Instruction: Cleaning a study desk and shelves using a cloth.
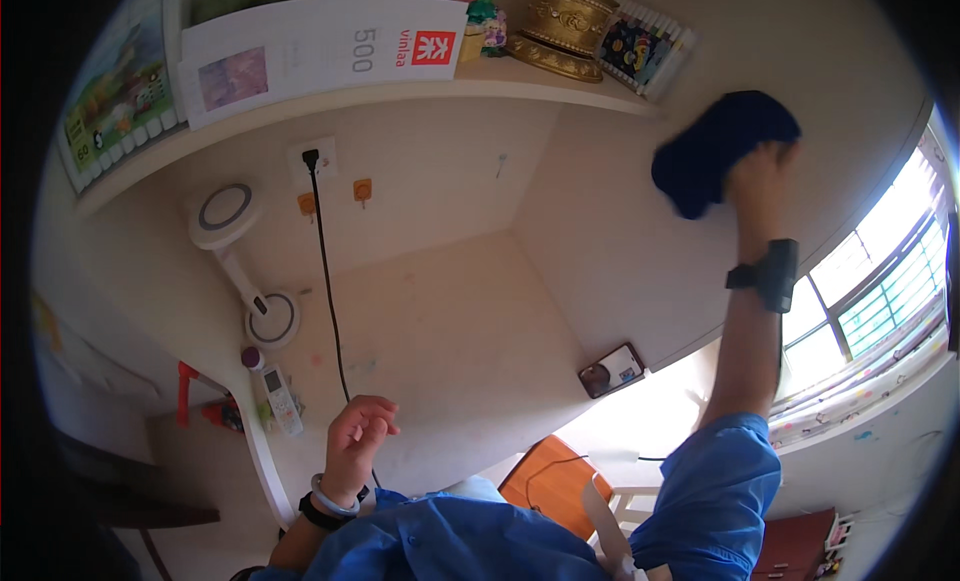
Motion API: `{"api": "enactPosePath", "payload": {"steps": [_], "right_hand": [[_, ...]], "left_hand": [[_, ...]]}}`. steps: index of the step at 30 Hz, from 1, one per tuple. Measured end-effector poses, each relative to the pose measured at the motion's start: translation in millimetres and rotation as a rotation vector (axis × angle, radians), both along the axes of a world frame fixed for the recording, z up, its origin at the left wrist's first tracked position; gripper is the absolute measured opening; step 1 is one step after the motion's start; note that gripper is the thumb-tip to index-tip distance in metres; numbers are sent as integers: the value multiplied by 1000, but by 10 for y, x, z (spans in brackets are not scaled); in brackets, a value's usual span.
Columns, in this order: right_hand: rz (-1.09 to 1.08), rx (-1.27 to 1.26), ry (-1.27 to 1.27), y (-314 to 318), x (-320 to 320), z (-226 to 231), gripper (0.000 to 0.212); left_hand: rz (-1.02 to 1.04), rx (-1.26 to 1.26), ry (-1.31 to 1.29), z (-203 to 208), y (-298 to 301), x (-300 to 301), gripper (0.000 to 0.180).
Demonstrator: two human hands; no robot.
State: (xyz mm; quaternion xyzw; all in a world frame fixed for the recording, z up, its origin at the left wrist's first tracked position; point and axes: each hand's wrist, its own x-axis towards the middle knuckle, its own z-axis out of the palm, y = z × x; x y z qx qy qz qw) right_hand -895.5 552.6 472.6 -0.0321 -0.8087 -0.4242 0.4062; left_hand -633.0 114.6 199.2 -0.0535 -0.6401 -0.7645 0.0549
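My right hand (762,181) is raised at the upper right, closed on a dark blue cloth (712,151). The cloth lies spread against the pale side panel (620,211) of the desk unit. My right arm is stretched out, with a black band and device at the wrist. Low in the middle, my left hand (360,433) hovers over the front of the desk top (430,331) with its fingers curled together. Nothing shows in it. A black power cord (328,271) runs down close to it.
An overhead shelf (400,89) carries a printed sheet, a gold ornate pot (565,26) and marker sets. On the desk stand a white lamp (225,216), a remote control (281,401) and a phone (612,370). A window (870,281) is at the right.
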Motion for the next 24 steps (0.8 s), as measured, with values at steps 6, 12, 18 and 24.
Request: {"api": "enactPosePath", "payload": {"steps": [6, 12, 18, 24], "right_hand": [[359, -282, -52, -330, -739, -384, 28], [868, -1139, -80, -757, -782, -404, 40], [736, -1108, -118, -988, -1199, 265, 35], [860, -2021, -647, -1272, -1615, 534, 34]], "left_hand": [[23, -7, -4, 68, 86, -62, 9], [128, 3, -116, -42, -58, -19, 11], [146, -2, -102, 16, -89, -58, 12], [162, -2, -153, -32, -140, -54, 11]]}}
